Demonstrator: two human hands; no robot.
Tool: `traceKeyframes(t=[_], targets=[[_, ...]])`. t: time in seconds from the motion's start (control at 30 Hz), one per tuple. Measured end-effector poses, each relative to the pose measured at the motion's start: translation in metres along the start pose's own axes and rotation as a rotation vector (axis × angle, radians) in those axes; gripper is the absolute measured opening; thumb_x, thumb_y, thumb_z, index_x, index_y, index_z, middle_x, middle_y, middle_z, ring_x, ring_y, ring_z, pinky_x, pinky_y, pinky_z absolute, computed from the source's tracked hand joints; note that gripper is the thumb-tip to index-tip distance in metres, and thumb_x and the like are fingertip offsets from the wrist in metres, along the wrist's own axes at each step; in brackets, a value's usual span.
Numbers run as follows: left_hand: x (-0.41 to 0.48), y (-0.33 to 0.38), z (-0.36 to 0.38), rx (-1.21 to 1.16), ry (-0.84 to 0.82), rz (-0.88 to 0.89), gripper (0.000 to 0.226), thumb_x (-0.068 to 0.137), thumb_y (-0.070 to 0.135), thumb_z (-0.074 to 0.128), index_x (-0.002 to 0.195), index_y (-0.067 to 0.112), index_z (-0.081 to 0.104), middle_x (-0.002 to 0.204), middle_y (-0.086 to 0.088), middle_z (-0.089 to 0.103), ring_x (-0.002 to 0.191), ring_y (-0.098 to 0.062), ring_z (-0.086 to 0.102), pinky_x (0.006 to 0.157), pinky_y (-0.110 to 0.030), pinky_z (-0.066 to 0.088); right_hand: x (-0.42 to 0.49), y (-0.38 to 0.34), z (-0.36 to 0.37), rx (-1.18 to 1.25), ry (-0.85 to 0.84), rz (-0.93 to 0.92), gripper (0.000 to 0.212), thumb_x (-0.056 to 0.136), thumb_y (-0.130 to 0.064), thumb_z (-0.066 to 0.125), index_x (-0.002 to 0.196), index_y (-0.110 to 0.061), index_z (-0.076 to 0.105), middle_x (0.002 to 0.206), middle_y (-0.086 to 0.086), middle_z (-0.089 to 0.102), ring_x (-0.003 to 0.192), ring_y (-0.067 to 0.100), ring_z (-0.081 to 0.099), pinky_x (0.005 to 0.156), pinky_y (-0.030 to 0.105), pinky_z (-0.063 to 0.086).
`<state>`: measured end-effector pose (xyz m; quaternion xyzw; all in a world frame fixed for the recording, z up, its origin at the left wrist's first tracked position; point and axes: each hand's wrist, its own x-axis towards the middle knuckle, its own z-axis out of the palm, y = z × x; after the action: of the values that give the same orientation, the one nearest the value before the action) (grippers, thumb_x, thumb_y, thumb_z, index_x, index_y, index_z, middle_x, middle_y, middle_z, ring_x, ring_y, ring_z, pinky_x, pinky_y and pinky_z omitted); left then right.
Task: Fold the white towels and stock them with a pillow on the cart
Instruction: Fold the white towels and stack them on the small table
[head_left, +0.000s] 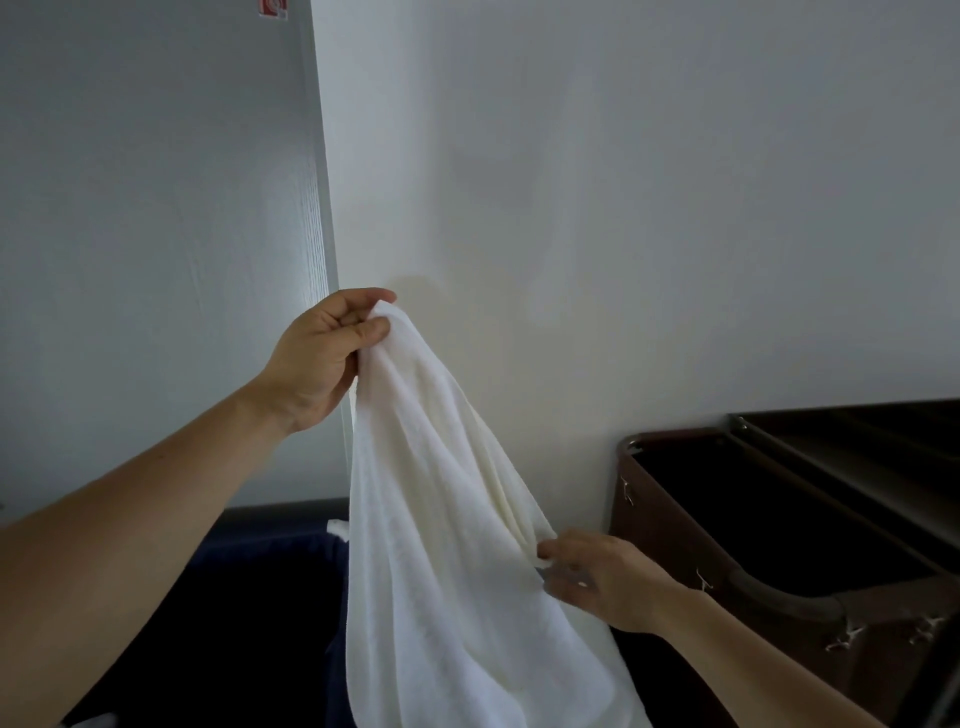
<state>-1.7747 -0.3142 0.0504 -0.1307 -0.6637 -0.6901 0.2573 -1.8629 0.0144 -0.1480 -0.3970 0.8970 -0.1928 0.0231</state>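
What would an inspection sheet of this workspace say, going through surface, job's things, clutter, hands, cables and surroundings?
Surface: dark blue fabric low behind the towel; no table seen.
Job's things: white towel hanging unfolded in the air; brown cart bin at right, dark inside; pillow not seen.
Clutter: white cloth corner peeking out behind the towel.
Hands: left hand pinches the towel's top; right hand pinches its lower edge.
Cables: nothing seen.
Surroundings: white wall, grey door at left.
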Motion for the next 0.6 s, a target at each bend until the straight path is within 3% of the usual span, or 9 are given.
traceKeyframes(t=[0.07, 0.13, 0.27, 0.37, 0.43, 0.5, 0.6], targets=[[-0.001, 0.004, 0.002, -0.02, -0.045, -0.004, 0.032, 0.095, 0.0, 0.057, 0.105, 0.024, 0.075, 0.094, 0.003, 0.07, 0.094, -0.013, 0.066, 0.09, -0.029, 0.054, 0.006, -0.004, -0.004, -0.031, -0.108, 0.063, 0.052, 0.095, -0.062, 0.047, 0.143, -0.045, 0.037, 0.129, -0.028, 0.05, 0.112, 0.003, 0.053, 0.105, 0.03, 0.044], [0.001, 0.01, 0.001, -0.026, -0.099, 0.003, 0.03, 0.094, 0.0, 0.057, 0.106, 0.022, 0.074, 0.095, 0.001, 0.071, 0.094, -0.015, 0.067, 0.087, -0.028, 0.056, 0.009, -0.003, -0.01, -0.02, -0.098, 0.118, 0.046, 0.099, -0.058, 0.042, 0.143, -0.044, 0.038, 0.132, -0.023, 0.052, 0.117, 0.009, 0.054, 0.104, 0.033, 0.045], [0.013, 0.02, -0.02, 0.04, -0.064, 0.018, 0.032, 0.093, 0.001, 0.058, 0.105, 0.025, 0.076, 0.096, 0.001, 0.073, 0.091, -0.015, 0.068, 0.079, -0.026, 0.057, 0.012, 0.006, -0.055, 0.085, 0.088, 0.19, 0.013, 0.1, -0.055, 0.041, 0.102, -0.048, 0.052, 0.098, -0.022, 0.06, 0.093, 0.004, 0.061, 0.079, 0.023, 0.048], [0.038, 0.037, -0.038, 0.103, 0.053, 0.084, 0.033, 0.094, 0.002, 0.06, 0.104, 0.03, 0.076, 0.099, 0.002, 0.072, 0.089, -0.013, 0.067, 0.074, -0.024, 0.055, 0.024, -0.002, -0.131, 0.122, 0.358, 0.192, 0.017, 0.1, -0.043, 0.053, 0.085, -0.037, 0.058, 0.079, -0.01, 0.067, 0.077, 0.011, 0.066, 0.072, 0.032, 0.053], [0.063, 0.052, -0.045, 0.139, 0.176, 0.137, 0.033, 0.094, 0.003, 0.062, 0.105, 0.03, 0.075, 0.098, -0.001, 0.067, 0.084, -0.013, 0.062, 0.073, -0.024, 0.05, 0.035, -0.021, -0.187, 0.113, 0.541, 0.15, 0.021, 0.098, -0.034, 0.06, 0.077, -0.032, 0.059, 0.071, -0.009, 0.067, 0.072, 0.008, 0.065, 0.071, 0.035, 0.052], [0.09, 0.067, -0.049, 0.185, 0.294, 0.159, 0.032, 0.094, 0.004, 0.063, 0.117, 0.025, 0.069, 0.093, 0.002, 0.065, 0.076, -0.011, 0.058, 0.07, -0.021, 0.047, 0.045, -0.047, -0.242, 0.128, 0.647, 0.107, 0.022, 0.096, -0.03, 0.063, 0.075, -0.03, 0.061, 0.071, -0.009, 0.069, 0.07, 0.006, 0.064, 0.065, 0.028, 0.048], [0.114, 0.079, -0.06, 0.332, 0.377, 0.128, 0.035, 0.095, 0.005, 0.062, 0.13, 0.008, 0.061, 0.085, 0.001, 0.062, 0.068, -0.012, 0.054, 0.076, -0.031, 0.047, 0.05, -0.081, -0.297, 0.219, 0.598, 0.072, 0.016, 0.093, -0.024, 0.069, 0.079, -0.017, 0.068, 0.069, -0.003, 0.071, 0.056, 0.003, 0.059, 0.052, 0.016, 0.041]])
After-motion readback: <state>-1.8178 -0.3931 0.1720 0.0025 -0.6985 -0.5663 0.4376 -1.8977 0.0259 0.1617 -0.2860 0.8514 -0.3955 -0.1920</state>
